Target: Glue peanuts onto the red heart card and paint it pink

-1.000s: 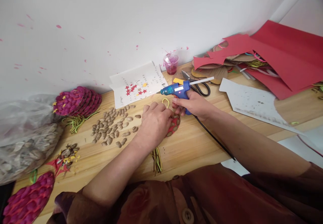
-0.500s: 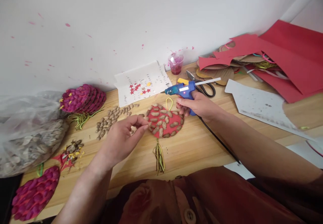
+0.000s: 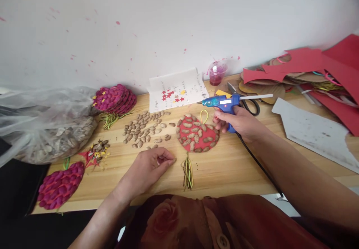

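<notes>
My right hand [image 3: 243, 123] grips a blue hot glue gun [image 3: 224, 103], its nozzle pointing left and a white glue stick out of its back. Just left of that hand lies a red disc [image 3: 186, 131] with peanuts [image 3: 195, 138] in their shells on it, a yellow loop at its top and a green-brown tassel [image 3: 188, 173] at its bottom. My left hand [image 3: 153, 168] is left of the tassel, thumb and fingers pinched; whether anything is between them cannot be seen. Behind it are loose peanuts [image 3: 141, 127] on the wooden table [image 3: 165, 183].
White paper [image 3: 155, 101] with small stars lies by the wall, near a plastic cup [image 3: 218, 75] and scissors [image 3: 254, 108]. Left are a plastic bag [image 3: 60, 136], stacked purple discs [image 3: 117, 97] and another purple disc [image 3: 61, 185]. Red sheets [image 3: 300, 61] and white card [image 3: 311, 134] lie right.
My left hand has drawn away from the disc's left edge toward the table's front, fingers still pinched. The glue gun stays in my right hand above the disc. The view has shifted left.
</notes>
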A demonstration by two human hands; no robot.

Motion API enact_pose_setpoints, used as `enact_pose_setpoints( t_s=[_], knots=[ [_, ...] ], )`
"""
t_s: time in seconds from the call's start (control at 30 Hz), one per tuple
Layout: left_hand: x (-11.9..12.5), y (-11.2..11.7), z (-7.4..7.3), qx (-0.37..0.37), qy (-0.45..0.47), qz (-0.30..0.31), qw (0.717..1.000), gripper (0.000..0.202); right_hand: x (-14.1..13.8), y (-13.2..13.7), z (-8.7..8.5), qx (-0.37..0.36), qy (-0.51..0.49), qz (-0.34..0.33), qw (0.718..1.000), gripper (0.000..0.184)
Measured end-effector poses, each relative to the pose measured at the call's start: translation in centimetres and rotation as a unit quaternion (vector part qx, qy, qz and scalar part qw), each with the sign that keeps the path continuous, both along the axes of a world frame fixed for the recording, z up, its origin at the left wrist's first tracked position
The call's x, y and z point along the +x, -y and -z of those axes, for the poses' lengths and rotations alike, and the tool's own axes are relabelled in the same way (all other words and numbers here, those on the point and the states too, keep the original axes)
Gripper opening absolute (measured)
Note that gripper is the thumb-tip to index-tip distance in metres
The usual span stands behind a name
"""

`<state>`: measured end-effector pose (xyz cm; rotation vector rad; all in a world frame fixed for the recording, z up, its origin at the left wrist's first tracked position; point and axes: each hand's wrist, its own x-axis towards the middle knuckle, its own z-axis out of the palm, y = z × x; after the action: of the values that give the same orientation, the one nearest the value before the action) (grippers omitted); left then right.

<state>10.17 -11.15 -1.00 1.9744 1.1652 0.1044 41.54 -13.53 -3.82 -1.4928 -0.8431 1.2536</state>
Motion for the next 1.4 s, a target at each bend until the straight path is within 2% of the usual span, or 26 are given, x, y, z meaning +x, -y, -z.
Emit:
enact_pose_setpoints(
  t_s=[0.33,0.5,0.67,0.77,0.87,1.03,1.17,1.27,1.4],
  knots=[
    [-0.3,-0.2,0.5,0.024,-0.012,-0.033,0.999,0.017,-0.1,0.0,0.1,0.009,0.007,-0.011,1.000,0.030],
    [-0.7,-0.4,0.3,0.105,-0.012,-0.047,0.993,0.019,-0.1,0.0,-0.2,0.000,0.013,-0.010,1.000,0.035],
    [-1.8,-1.4,-0.7,0.181,0.025,-0.095,0.979,0.017,-0.4,0.1,-0.7,-0.015,0.039,-0.007,0.999,0.020],
    [-2.4,-1.8,-1.1,0.189,0.072,-0.129,0.971,0.017,-0.5,0.1,-0.9,-0.019,0.054,0.000,0.998,0.013],
    [-2.6,-1.7,-0.8,0.164,0.101,-0.137,0.972,0.015,-0.6,0.0,-0.9,-0.018,0.054,0.014,0.998,0.013],
    [-2.5,-1.0,0.4,0.137,0.061,-0.081,0.985,0.014,-0.6,0.0,-0.8,-0.019,0.055,0.021,0.998,0.019],
    [-2.3,-0.7,1.1,0.073,0.128,-0.094,0.985,0.017,-0.6,0.0,-0.8,-0.024,0.044,0.026,0.998,0.019],
    [-1.9,-0.7,1.3,-0.021,0.238,-0.110,0.965,0.022,-0.4,0.0,-0.5,-0.022,0.053,0.017,0.998,0.028],
    [-0.7,-0.5,1.7,-0.131,0.375,-0.119,0.910,0.027,-0.2,0.0,-0.2,0.000,0.026,0.018,0.999,0.043]
  ],
)
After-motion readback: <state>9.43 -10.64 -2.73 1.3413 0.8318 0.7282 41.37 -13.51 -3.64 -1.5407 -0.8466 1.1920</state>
